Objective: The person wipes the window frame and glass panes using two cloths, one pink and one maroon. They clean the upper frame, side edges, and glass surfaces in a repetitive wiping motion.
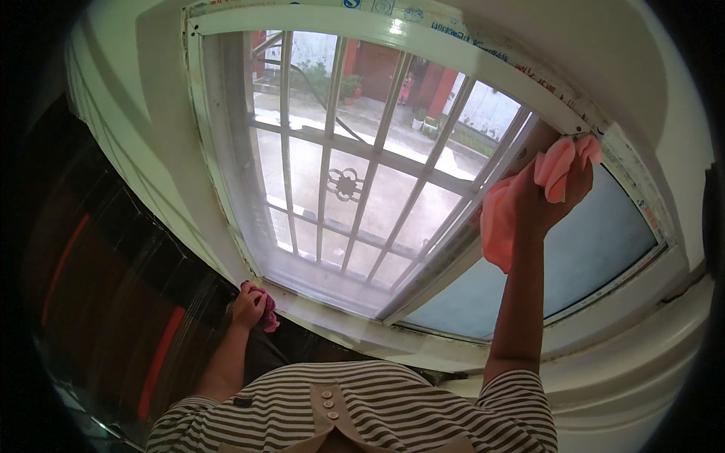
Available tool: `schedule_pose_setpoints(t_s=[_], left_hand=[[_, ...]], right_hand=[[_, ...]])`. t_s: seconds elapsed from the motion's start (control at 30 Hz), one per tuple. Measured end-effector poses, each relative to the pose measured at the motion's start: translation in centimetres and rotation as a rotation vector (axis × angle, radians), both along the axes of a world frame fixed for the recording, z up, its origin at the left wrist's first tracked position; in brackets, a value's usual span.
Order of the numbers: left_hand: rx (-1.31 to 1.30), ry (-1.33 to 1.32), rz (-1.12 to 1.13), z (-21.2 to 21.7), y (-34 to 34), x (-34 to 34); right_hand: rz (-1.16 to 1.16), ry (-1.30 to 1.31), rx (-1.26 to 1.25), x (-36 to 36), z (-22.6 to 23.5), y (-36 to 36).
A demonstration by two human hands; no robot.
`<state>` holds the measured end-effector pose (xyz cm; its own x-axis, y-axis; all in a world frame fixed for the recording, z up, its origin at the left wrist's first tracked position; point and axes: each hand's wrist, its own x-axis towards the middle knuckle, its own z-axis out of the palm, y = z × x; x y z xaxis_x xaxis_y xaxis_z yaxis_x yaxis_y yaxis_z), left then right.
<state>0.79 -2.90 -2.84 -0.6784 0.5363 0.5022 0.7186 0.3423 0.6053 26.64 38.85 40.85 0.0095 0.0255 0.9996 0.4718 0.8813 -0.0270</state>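
Note:
Raised high at the right, my right hand (555,200) grips a pink cloth (502,226). The cloth is bunched against the top part of the white window frame (521,64), near its right-hand pane, and one end hangs down beside my wrist. Low at the left, my left hand (248,306) closes on a darker magenta cloth (269,313) beside the lower left corner of the frame. Some of its fingers are hidden by the hand itself.
White bars with a flower-shaped ornament (345,184) stand behind the window's left opening. A frosted pane (596,241) fills the right side. Dark panels with red stripes (162,355) lie at the left. Outside, potted plants (424,122) and a person (406,89) show.

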Motion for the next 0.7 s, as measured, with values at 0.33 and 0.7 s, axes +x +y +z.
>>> schedule_pose_setpoints(t_s=[0.33, 0.7], left_hand=[[-0.001, -0.026, -0.063, -0.4, 2.7, -1.5], [0.021, -0.065, -0.115, 0.9, 4.2, -1.6]], right_hand=[[0.032, 0.006, -0.143, 0.4, -8.4, -1.9], [-0.019, -0.022, 0.009, 0.8, -3.5, -0.8]])
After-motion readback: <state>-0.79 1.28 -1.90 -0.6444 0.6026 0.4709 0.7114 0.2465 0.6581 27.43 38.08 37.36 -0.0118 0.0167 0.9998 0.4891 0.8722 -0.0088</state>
